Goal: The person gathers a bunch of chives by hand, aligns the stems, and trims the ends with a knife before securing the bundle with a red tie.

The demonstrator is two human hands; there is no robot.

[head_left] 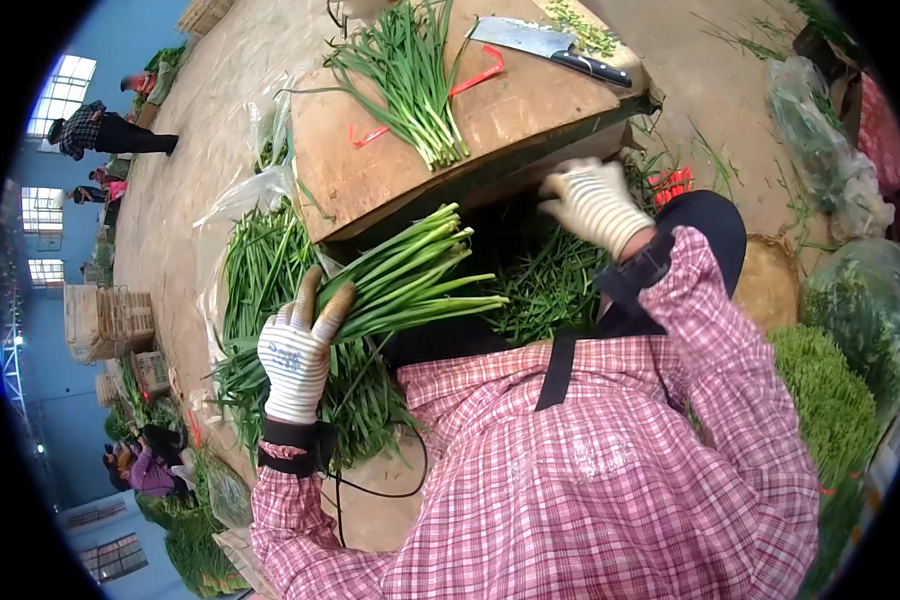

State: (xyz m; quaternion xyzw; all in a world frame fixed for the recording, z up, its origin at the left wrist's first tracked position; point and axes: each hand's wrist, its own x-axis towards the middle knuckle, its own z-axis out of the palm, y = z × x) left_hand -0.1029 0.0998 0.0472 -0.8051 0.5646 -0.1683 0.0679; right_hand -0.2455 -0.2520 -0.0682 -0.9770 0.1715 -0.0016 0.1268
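Note:
My left hand (305, 350), in a striped white glove with brown fingertips, grips a bunch of green stalks (410, 280), their pale ends pointing right. My gloved right hand (592, 200) is beside the board's lower right edge, smeared by motion, its fingers curled and blurred. Another bunch of green stalks (415, 90) lies on the brown board (350, 190) across a red strip (485, 70). Farther right on the board rests a cleaver (530, 40) with a black handle, next to chopped pieces (580, 25).
Loose greens (270, 260) lie in clear plastic left of the board, and trimmings (560, 290) lie below it. Bagged greens (855, 300) stand at the right. Stacked crates (108, 322) and several people, one standing (90, 130), are at the far left.

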